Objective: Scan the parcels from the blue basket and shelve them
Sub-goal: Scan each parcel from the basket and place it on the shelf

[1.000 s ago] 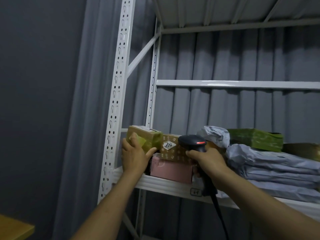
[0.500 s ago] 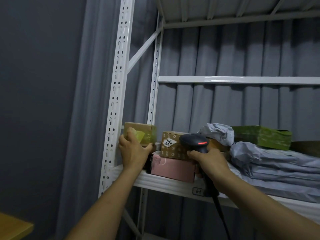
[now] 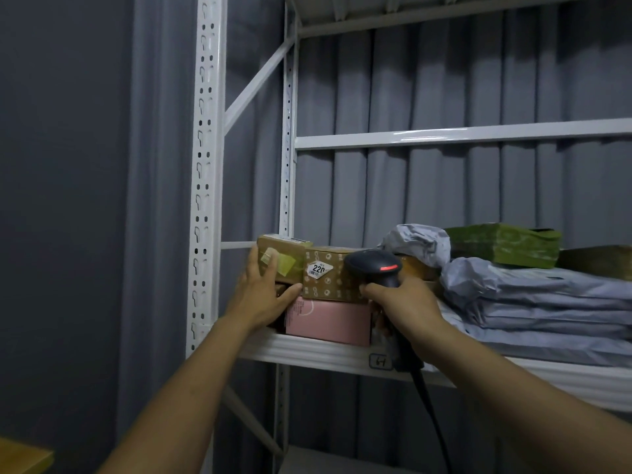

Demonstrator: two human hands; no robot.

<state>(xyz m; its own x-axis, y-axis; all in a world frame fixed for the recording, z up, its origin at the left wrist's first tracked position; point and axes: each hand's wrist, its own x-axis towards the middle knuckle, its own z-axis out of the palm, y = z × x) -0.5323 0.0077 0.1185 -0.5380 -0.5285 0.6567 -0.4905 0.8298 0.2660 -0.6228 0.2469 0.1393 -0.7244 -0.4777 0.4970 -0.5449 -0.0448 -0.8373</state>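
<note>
Shelf stock as I see it from the head camera. Item: small brown parcel [image 3: 284,256], at the left end of the shelf [image 3: 325,354], touching a patterned brown box [image 3: 330,275] that bears a white "220" label. The left hand [image 3: 265,295] holds the parcel, fingers laid on its taped front and thumb hooked under its lower edge. Item: black scanner [image 3: 374,266], red light lit on its head, cord hanging below the shelf. The right hand [image 3: 407,302] is curled round its handle. Item: pink box [image 3: 328,319], under the patterned box. Item: grey mailing bags [image 3: 547,302], stacked to the right, with a green parcel [image 3: 506,244] on top.
</note>
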